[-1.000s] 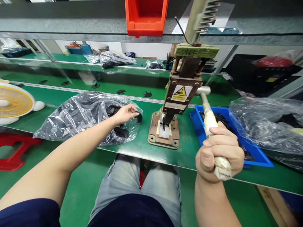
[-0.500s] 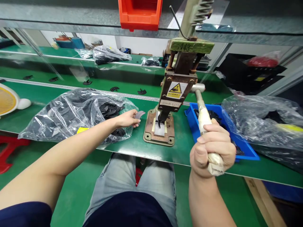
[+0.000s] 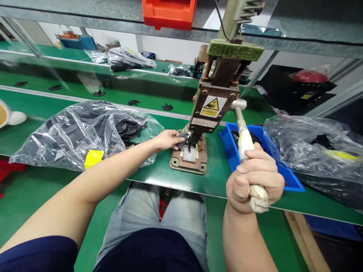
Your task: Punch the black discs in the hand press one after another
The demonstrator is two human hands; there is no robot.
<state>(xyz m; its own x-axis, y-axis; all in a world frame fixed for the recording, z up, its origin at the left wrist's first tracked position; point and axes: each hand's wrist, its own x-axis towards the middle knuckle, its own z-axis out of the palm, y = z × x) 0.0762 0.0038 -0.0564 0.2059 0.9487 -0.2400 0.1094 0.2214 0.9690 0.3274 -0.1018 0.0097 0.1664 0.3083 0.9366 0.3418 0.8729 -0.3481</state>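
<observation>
My left hand (image 3: 167, 139) pinches a small curved black part (image 3: 183, 136) and holds it at the base plate (image 3: 187, 162) of a hand press (image 3: 215, 102), right beside the punch. My right hand (image 3: 255, 181) is wrapped round the cloth-wound lever handle (image 3: 244, 141) of the press, which slopes down toward me. A clear plastic bag (image 3: 82, 132) full of the same black parts lies to the left of the press, its mouth near my left wrist.
A blue tray (image 3: 283, 172) with black parts sits right of the press, with another plastic bag (image 3: 317, 147) beyond it. A conveyor belt (image 3: 119, 96) behind carries several black parts. An orange bin (image 3: 168, 13) hangs overhead. My knees are under the green table edge (image 3: 198, 190).
My left hand drew a black part out of the bag mouth and carried it right to the press base. My right hand kept its grip on the lever.
</observation>
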